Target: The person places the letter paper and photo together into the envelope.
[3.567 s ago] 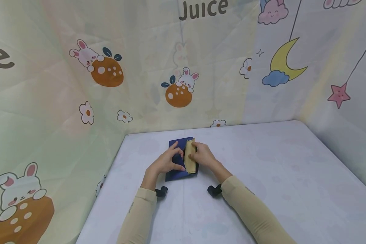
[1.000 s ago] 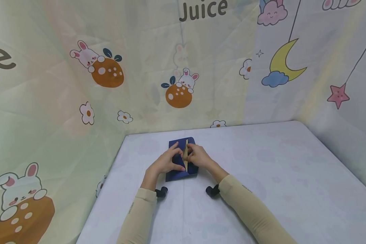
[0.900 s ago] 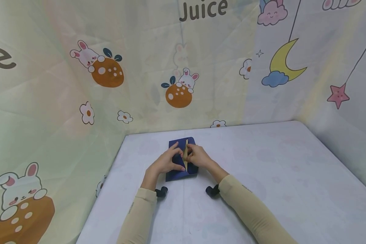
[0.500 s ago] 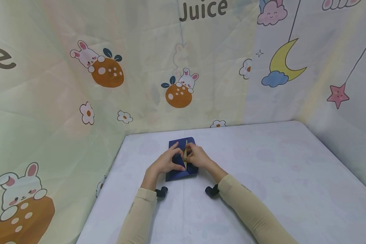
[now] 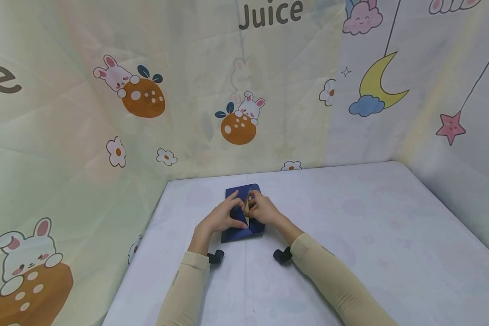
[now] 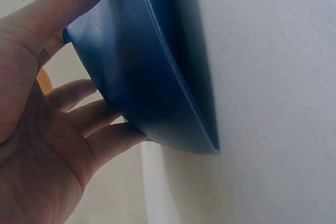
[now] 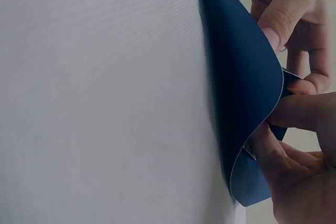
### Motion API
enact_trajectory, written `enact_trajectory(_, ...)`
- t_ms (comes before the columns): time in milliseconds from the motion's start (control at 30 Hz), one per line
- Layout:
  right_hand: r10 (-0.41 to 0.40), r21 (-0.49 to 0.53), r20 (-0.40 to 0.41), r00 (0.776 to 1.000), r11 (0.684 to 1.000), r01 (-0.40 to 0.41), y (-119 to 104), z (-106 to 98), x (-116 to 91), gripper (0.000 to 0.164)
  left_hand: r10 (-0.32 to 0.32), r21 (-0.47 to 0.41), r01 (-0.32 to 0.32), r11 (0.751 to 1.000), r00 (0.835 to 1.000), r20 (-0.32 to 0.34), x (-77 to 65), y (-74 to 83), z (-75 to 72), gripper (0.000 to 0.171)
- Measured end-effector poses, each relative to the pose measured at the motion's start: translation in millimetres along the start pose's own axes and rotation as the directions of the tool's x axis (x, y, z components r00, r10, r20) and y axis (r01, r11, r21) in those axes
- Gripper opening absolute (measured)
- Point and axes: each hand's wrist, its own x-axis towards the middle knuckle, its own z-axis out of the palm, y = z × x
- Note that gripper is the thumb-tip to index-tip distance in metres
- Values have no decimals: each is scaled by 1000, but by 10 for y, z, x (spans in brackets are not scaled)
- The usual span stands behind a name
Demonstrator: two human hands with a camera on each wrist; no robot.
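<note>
A dark blue folder-like piece (image 5: 236,233) lies on the white table, with a thin tan strip (image 5: 246,210) showing in its opening. My left hand (image 5: 220,218) holds it from the left, thumb and fingers on its edges; the left wrist view shows the folder (image 6: 139,72) bowed. From the right, my right hand (image 5: 266,211) pinches the edge of a raised flap. In the right wrist view that flap (image 7: 241,72) curls upward between finger and thumb of the right hand (image 7: 302,174). Whether the tan is a separate sheet or the flap's inner face, I cannot tell.
The white tabletop (image 5: 350,235) extends around both hands. Fabric walls (image 5: 293,99) printed with rabbits, flowers and a moon enclose its back and sides. Small black wrist devices (image 5: 216,257) stick out from the sleeve ends.
Much tan surface faced up at first. My right hand has shifted slightly left, the flap now standing on edge and the tan narrowed to a sliver. The left hand keeps its place.
</note>
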Motion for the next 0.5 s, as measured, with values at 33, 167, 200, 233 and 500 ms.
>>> enact_trajectory(33, 0, 0, 1, 1000, 1000, 0, -4, 0, -2, 78, 6, -4, -6, 1000, 1000, -2, -2, -1, 1, 50)
enact_trajectory(167, 0, -1, 5, 1000, 1000, 0, -16, -2, -11, 87, 19, -18, -20, 1000, 1000, -8, -6, -10, 5, 52)
enact_trajectory(200, 1, 0, 5, 1000, 1000, -1, -18, -3, -12, 88, 20, -20, -20, 1000, 1000, -9, -6, -12, 6, 52)
enact_trajectory(233, 2, -2, 4, 1000, 1000, -2, -18, -4, -12, 88, 20, -21, -20, 1000, 1000, -10, -5, -15, 7, 52)
enact_trajectory(500, 16, -35, -3, 1000, 999, -16, 12, -23, -19, 84, 20, -7, -20, 1000, 1000, -3, -1, -13, 8, 52)
